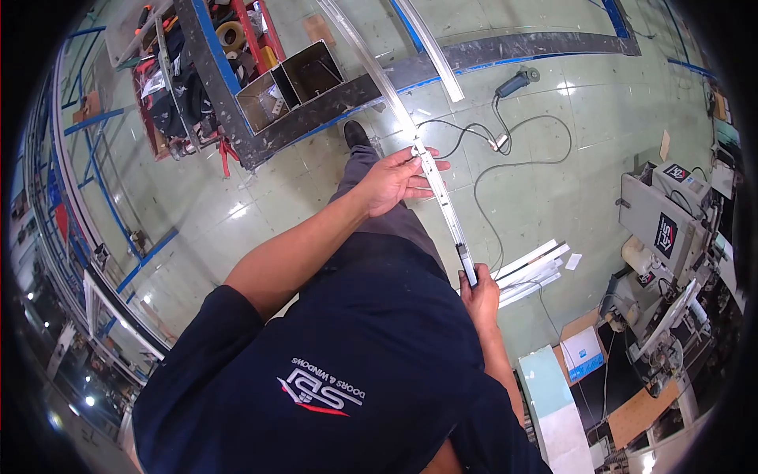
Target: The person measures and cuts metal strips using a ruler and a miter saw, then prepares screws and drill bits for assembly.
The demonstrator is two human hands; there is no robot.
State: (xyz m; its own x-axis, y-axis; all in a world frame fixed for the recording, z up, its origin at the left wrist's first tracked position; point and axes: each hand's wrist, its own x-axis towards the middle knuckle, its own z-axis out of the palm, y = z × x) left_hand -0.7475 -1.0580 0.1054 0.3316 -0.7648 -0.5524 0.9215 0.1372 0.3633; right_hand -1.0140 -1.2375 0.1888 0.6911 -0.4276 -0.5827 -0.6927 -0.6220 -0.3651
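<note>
A long, narrow metal strip point(442, 199) with slots along it slants from the upper middle down to the right, in front of my body. My left hand point(388, 183) holds it near its middle, thumb and index finger at a small fitting on its edge, the other fingers stretched behind it. Lower down, my right hand point(480, 299) is closed round the strip's near end, beside a black piece point(463, 251). The strip's far part lies over or against a long silvery profile point(367, 59); where they meet I cannot tell.
A dark bench frame point(363, 91) with blue edges carries an open metal box point(268, 103). An angle grinder point(517, 82) with its cable lies on the floor. White profiles point(529, 272) lie at the right, near machines point(659, 217). A red tool rack point(158, 103) stands upper left.
</note>
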